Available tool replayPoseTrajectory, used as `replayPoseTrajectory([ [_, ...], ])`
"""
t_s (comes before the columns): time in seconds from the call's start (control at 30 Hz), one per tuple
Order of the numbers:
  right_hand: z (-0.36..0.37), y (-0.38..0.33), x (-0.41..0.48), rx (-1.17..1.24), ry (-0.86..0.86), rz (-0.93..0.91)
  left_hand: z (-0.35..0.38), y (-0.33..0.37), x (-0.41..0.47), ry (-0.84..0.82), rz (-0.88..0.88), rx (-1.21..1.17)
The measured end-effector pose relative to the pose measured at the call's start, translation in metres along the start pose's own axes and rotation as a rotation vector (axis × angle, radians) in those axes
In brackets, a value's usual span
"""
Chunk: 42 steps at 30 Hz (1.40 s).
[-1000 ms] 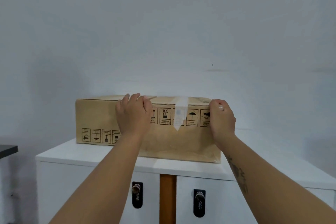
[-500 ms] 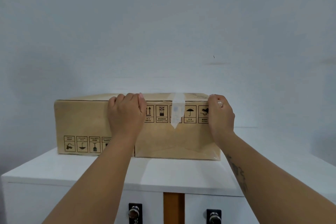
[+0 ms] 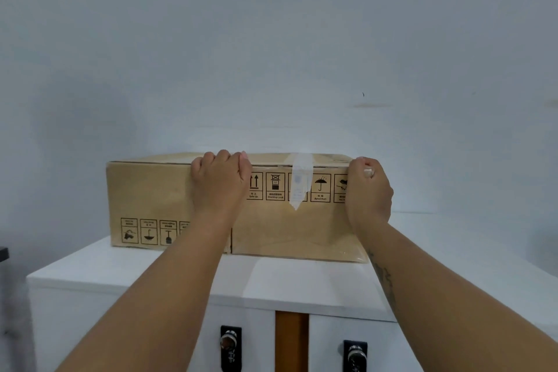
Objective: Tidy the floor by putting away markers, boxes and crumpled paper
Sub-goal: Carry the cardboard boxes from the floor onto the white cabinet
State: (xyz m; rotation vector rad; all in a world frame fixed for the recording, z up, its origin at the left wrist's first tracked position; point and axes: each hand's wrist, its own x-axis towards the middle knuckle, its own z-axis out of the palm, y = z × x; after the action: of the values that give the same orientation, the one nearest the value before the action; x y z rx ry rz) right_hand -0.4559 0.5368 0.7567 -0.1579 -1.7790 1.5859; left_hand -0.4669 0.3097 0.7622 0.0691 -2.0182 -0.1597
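Brown corrugated material forms the cardboard box (image 3: 169, 196), which sits flat on the top of the white cabinet (image 3: 151, 272), in front of a pale wall (image 3: 271, 54). A vertical seam shows low on the front face; whether this is one carton or two set side by side cannot be told.

The left hand (image 3: 219, 187) grasps the box at the upper front edge, near the middle, with its fingers curled over onto the lid. The right hand (image 3: 368, 190) grasps the upper right corner, fingers curled round it.

A strip of white tape (image 3: 299, 184) crosses the top edge between the hands and hangs down the front face. Black handling pictograms (image 3: 274, 186) are printed beside it.

Two black locks (image 3: 231, 347) are fitted to the cabinet front.
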Motion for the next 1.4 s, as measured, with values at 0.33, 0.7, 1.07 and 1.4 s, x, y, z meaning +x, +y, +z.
replayPoseTrajectory([
  [0.33,-0.04,-0.058,-0.015,-0.458,-0.257,-0.313,-0.098,0.005,0.002,-0.236,0.072,0.104],
  [0.7,-0.004,-0.07,-0.108,-0.752,-0.601,-0.64,-0.186,-0.048,-0.094,-0.309,-0.132,0.265],
  [1.07,0.104,-0.1,-0.284,-0.559,-1.11,-0.882,-0.322,-0.171,-0.203,-0.346,-0.456,0.63],
  [1.4,0.123,-0.138,-0.482,-0.268,-1.515,-1.14,-0.459,-0.208,-0.316,-0.347,-0.763,0.932],
])
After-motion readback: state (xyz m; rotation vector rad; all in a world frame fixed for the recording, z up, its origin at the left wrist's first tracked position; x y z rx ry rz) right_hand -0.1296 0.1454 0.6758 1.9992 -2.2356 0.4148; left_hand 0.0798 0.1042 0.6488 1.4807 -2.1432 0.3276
